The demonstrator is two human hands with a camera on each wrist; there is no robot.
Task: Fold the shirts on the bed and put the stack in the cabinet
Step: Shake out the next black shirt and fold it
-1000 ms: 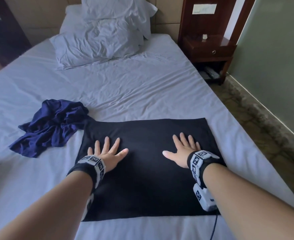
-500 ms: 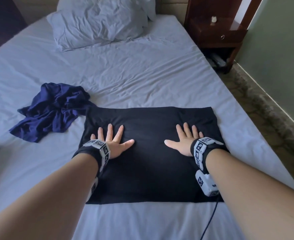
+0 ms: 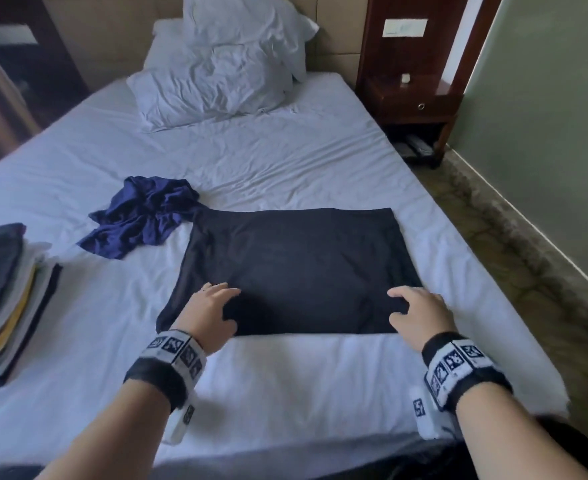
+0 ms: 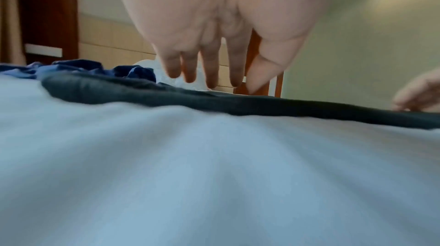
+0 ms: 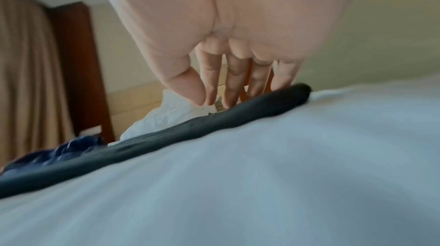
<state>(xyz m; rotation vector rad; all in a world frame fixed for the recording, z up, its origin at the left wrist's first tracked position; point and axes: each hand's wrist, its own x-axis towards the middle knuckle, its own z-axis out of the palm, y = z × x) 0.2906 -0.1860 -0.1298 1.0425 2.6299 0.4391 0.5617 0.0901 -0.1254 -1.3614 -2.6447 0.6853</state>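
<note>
A black shirt [image 3: 296, 265], folded into a flat rectangle, lies on the white bed [image 3: 285, 375]. My left hand [image 3: 225, 306] is at the near-left part of its front edge, fingers pointing down just over the cloth [image 4: 262, 103], thumb apart. My right hand [image 3: 398, 304] is at the near-right corner, fingertips [image 5: 259, 90] touching the top of the shirt's edge [image 5: 166, 141]. Neither hand visibly has cloth pinched. A crumpled blue shirt [image 3: 143, 216] lies left of the black one. A stack of folded shirts [image 3: 5, 299] sits at the far left.
Two white pillows [image 3: 223, 74] lie at the head of the bed. A dark wooden nightstand [image 3: 414, 102] stands at the back right, with patterned floor [image 3: 514, 237] along the bed's right side. Dark wooden furniture [image 3: 19, 64] is at the back left.
Both hands slid back from lying flat on the middle of the black shirt to its near edge, fingers now angled down. The view pulled back, bringing the folded stack into sight.
</note>
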